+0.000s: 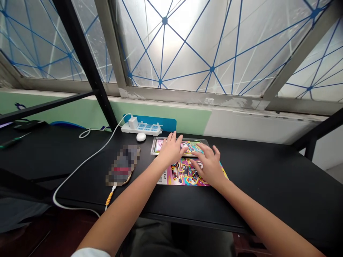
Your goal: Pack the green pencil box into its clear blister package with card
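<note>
My left hand (173,149) lies with fingers spread over the left part of a clear plastic tray (154,146) that has colourful printed pieces (194,145) in it. Over the right side, my right hand (210,165) has its fingers apart, the tips near the tray's front edge. Below the tray a bright cartoon-printed card (184,175) lies flat on the black desk, partly covered by both hands. Letters ending in "BOX" show at its left end. Neither hand grips anything that I can see; whether the fingertips press on the tray is unclear.
To the left lies a phone (123,166), its screen blurred, with a white cable (77,167) plugged in. A white power strip (142,127) and a small white rounded case (140,137) are at the back. A green-handled screwdriver (12,142) lies far left, beyond a black metal frame (88,64).
</note>
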`<state>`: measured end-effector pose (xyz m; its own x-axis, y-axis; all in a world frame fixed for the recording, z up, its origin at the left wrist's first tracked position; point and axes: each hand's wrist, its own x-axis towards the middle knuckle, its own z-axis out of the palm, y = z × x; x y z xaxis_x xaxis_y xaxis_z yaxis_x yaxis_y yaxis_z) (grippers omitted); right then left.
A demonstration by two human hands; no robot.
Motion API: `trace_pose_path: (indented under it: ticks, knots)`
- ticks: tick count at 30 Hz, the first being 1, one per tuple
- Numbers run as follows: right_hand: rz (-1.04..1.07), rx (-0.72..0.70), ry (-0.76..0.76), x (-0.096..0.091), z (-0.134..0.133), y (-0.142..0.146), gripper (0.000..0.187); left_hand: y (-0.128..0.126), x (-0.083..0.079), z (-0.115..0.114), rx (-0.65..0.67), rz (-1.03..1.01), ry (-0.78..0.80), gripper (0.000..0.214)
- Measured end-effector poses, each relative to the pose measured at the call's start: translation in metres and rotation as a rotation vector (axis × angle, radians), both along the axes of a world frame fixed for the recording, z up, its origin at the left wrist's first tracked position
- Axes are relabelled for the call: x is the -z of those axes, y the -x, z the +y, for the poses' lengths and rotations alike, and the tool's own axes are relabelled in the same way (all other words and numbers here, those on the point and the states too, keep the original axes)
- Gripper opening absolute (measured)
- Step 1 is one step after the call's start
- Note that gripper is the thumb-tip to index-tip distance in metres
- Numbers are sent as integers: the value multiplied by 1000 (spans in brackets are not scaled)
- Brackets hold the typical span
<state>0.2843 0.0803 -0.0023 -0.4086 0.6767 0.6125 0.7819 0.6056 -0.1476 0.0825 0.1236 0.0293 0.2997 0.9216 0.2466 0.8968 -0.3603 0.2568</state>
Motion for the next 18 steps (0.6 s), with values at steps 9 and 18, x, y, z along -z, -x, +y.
trace_pose_path:
  ticks: [9, 18]
  knots:
    - [-96, -306, 381, -6, -10, 10, 40, 2, 16, 32, -11, 85, 82, 78]
    - [-83, -96, 331, 3, -10, 19, 38, 6, 15, 32, -38, 66, 121, 76]
